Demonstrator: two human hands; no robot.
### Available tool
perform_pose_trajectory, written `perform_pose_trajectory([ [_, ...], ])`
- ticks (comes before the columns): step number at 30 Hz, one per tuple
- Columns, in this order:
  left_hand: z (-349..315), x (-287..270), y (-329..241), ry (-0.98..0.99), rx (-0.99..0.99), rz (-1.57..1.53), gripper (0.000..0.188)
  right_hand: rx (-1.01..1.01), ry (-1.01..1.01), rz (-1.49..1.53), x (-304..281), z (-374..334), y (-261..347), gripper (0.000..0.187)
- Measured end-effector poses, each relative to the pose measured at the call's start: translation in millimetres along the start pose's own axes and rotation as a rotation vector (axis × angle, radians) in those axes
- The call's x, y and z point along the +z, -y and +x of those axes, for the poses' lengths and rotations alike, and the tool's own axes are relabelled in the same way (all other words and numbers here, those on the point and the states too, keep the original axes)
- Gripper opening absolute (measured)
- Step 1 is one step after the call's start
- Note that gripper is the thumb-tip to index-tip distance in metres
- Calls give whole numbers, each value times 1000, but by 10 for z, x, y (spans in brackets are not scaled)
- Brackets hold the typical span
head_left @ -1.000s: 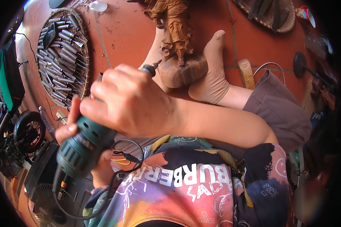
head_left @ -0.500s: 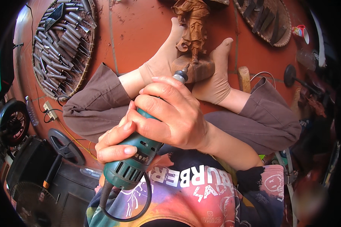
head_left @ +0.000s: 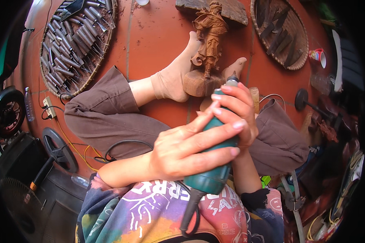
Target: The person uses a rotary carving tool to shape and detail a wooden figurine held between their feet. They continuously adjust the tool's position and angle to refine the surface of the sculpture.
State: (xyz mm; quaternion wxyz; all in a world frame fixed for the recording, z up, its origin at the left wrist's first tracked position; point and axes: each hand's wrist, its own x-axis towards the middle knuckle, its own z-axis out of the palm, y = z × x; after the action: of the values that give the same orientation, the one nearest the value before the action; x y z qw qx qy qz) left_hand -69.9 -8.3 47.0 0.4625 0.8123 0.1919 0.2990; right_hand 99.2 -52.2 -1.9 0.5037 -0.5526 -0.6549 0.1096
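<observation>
My left hand [head_left: 190, 152] is covering most of the green rotary tool [head_left: 215, 162], and I am not seeing if its tip is touching the wooden figure [head_left: 209, 44]. The right hand [head_left: 241, 117] is lying mostly hidden behind the tool. The picture's top edge is cutting off the basket of chisels [head_left: 73, 40].

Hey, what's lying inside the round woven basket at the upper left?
The woven basket holds many metal carving chisels, packed side by side. Its bottom beneath them is covered.
</observation>
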Motion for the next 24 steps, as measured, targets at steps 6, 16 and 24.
perform_pose_trajectory([
  [6,16,230,99,-241,44,-58,38,-53,-208,94,-76,27,-205,46],
  [16,617,488,283,-108,203,375,42,97,-125,539,-241,-192,-292,81],
  [24,615,639,662,-141,450,98,21,202,-278,183,-2,-307,32,75],
])
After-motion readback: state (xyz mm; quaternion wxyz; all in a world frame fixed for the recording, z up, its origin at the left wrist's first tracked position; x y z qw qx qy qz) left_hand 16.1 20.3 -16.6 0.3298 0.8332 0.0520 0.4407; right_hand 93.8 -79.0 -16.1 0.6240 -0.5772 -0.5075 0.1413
